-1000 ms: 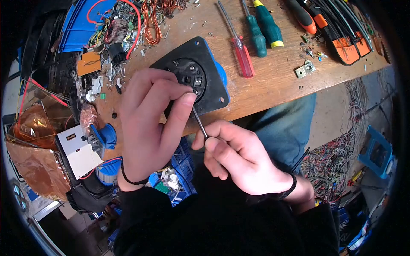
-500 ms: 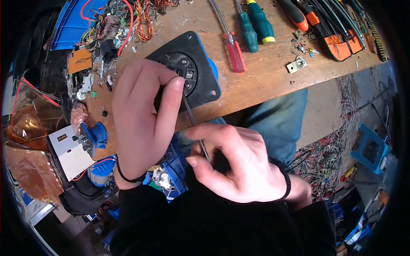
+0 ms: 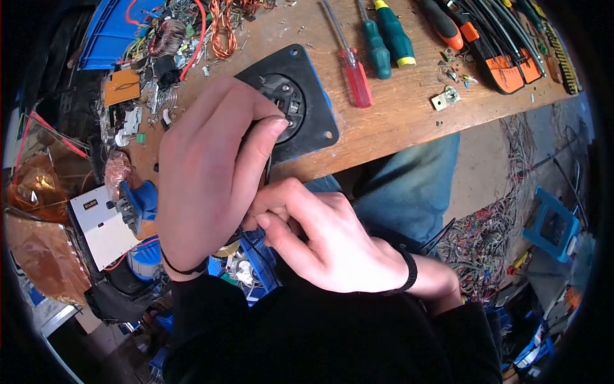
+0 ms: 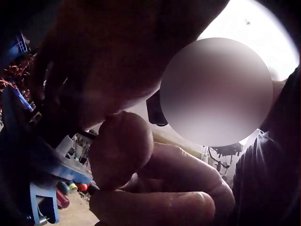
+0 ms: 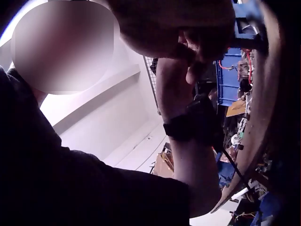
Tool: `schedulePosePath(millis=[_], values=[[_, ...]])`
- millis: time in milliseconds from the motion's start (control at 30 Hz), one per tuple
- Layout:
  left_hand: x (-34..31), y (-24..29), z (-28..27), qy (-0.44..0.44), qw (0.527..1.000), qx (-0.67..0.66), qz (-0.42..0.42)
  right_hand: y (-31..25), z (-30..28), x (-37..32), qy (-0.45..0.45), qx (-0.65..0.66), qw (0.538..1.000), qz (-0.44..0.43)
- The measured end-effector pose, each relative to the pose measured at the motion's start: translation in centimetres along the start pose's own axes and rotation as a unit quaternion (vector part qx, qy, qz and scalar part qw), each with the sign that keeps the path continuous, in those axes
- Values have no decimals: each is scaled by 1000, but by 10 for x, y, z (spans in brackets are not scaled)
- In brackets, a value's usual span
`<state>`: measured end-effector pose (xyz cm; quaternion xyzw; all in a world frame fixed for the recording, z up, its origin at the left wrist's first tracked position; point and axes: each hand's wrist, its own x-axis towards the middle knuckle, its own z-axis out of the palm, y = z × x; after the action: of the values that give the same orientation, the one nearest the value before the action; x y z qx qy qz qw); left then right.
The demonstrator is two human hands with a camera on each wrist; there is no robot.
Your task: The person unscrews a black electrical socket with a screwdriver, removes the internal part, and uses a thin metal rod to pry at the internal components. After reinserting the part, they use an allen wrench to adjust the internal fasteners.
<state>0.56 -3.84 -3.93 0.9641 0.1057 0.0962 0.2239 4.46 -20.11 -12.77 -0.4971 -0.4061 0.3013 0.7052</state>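
In the head view, a black square plate (image 3: 311,70) with a round socket face in its middle lies on the wooden bench near the front edge, blue showing beneath it. My left hand (image 3: 204,166) covers its left part, thumb and index fingertips meeting at the socket face. A slim metal-shafted tool (image 3: 268,169) runs from that pinch down toward my right hand (image 3: 326,240). My right fingers curl at the tool's lower end, close beside the left thumb; they hide its handle. Both wrist views are dark around the fingers.
A red-handled screwdriver (image 3: 358,83) and two green-handled ones lie to the right of the plate. Farther right is an orange and black tool pouch (image 3: 515,75). Loose wires, a copper coil (image 3: 169,37) and small parts crowd the left. A small metal bracket (image 3: 446,98) sits near the edge.
My right hand grips the tool, then loosens its fingers, and now has moved left and up beside the left hand, fingers curled again. The left hand keeps its pinch at the socket.
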Motion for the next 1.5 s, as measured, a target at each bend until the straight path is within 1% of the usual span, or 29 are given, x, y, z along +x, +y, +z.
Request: schedulePosePath(millis=[67, 167, 233, 333, 367, 400, 467, 500, 533, 600, 633, 667, 700, 733, 800, 833, 867, 933, 967, 1000, 1067, 1100, 1167, 1200, 1267, 1300, 1333, 1400, 1500], values=[[-1, -2, -3, -4, 1000, 2, 1, 3, 8, 3, 26, 53, 998, 14], [1, -3, -2, -4, 1000, -21, 3, -2, 5, 7, 0, 4, 1000, 29], [0, -3, -5, -22, 1000, -8, 5, -1, 7, 6, 3, 9, 1000, 23], [1, -5, 0, 14, 1000, -7, 22, -1, 6, 2, 18, 14, 999, 26], [-1, -3, 2, 29, 999, -23, 8, -5, 2, -1, 14, 36, 999, 23], [-5, -2, 3, 39, 999, -37, -8, -10, -5, -3, -4, 59, 998, 30], [-9, -2, 9, 59, 998, -18, -10, -28, -25, -7, -77, 115, 986, 95], [-10, -3, 11, 64, 998, -27, 4, -32, -32, -10, -73, 145, 985, 62], [-10, -2, 15, 70, 997, -25, -6, -43, -47, -14, -76, 128, 986, 74], [-16, -1, 18, 79, 996, -29, -8, -53, -72, -26, 18, 138, 988, 73], [-19, 0, 19, 79, 997, -18, -10, -57, -94, -30, 69, 70, 993, 58], [-22, -1, 22, 78, 997, -8, -11, -56, -115, -35, 141, 55, 987, 62], [-26, -3, 26, 88, 996, -5, -4, -61, -144, -34, 191, 35, 980, 36], [-29, -5, 32, 92, 996, -10, 3, -57, -172, -32, 263, -24, 964, 23], [-36, -9, 41, 124, 992, -1, -5, -54, -244, -27, 348, -207, 914, 28], [-40, -13, 45, 137, 990, 37, 21, -55, -277, -26, 348, -283, 893, 45], [-42, -16, 51, 141, 989, 35, 26, -57, -303, -23, 345, -360, 865, 60], [-48, -19, 61, 193, 976, 97, 35, -63, -330, -14, 340, -446, 825, 72], [-52, -20, 64, 190, 976, 100, 29, -65, -338, -8, 349, -478, 802, 80], [-54, -21, 68, 185, 978, 95, 30, -67, -346, -4, 340, -515, 780, 102], [-57, -23, 75, 219, 971, 92, 12, -67, -359, 4, 298, -621, 722, 56], [-57, -22, 76, 217, 972, 92, 10, -67, -360, 6, 300, -619, 724, 56], [-57, -22, 77, 220, 971, 91, 4, -70, -361, 12, 231, -716, 655, 69], [-57, -22, 79, 222, 971, 86, -2, -69, -363, 13, 232, -716, 655, 69], [-55, -22, 81, 234, 969, 79, -1, -68, -364, 14, 171, -746, 643, 15], [-54, -22, 82, 246, 967, 71, -1, -70, -360, 15, 158, -761, 629, 14], [-54, -22, 82, 247, 966, 74, -1, -70, -361, 17, 159, -760, 631, 12], [-54, -23, 82, 246, 966, 76, 0, -71, -365, 19, 119, -797, 592, 16], [-54, -21, 83, 250, 966, 71, 2, -68, -371, 24, 92, -804, 587, 23]])
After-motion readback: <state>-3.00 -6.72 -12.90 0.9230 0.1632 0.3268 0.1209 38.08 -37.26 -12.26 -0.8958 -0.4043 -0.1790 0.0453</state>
